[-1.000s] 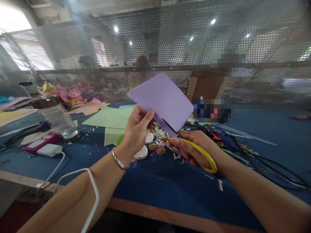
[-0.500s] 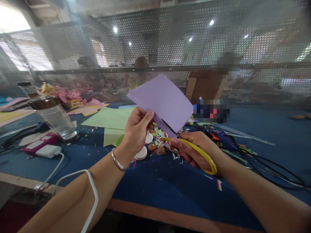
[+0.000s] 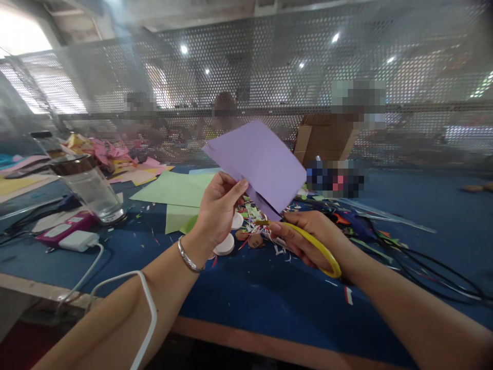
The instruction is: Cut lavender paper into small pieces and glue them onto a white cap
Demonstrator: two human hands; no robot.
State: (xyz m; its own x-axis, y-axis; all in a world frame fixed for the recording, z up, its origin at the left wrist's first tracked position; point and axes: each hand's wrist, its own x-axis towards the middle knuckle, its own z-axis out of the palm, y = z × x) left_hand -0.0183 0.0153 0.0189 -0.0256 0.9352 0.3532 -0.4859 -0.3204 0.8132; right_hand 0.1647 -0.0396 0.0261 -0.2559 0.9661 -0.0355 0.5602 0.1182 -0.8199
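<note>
A sheet of purple paper (image 3: pixel 265 164) is pinched at its lower left edge by my left hand (image 3: pixel 221 208), thumb on top. My right hand (image 3: pixel 308 236) is closed round the yellow handles of a pair of scissors (image 3: pixel 319 246). Their dark blades lie at the paper's lower edge, where a strip partly hangs away from the sheet. Below the paper are many paper scraps (image 3: pixel 283 250), white round discs (image 3: pixel 224 244) and a brown piece (image 3: pixel 255 240) with marks on it. My fingers hide part of the scissor handles.
Green paper sheets (image 3: pixel 169 190) lie left of my left hand. Farther left stand a glass bottle (image 3: pixel 88 185) and a purple power strip (image 3: pixel 67 228) with a white plug. A blue glue gun (image 3: pixel 360 223) and black cables lie right. A cardboard box (image 3: pixel 325 139) stands by the perforated screen (image 3: pixel 262 77).
The strip at the paper's lower edge has parted a little more from the sheet along the blades. The scissors' blades look closer together. Both hands have barely moved.
</note>
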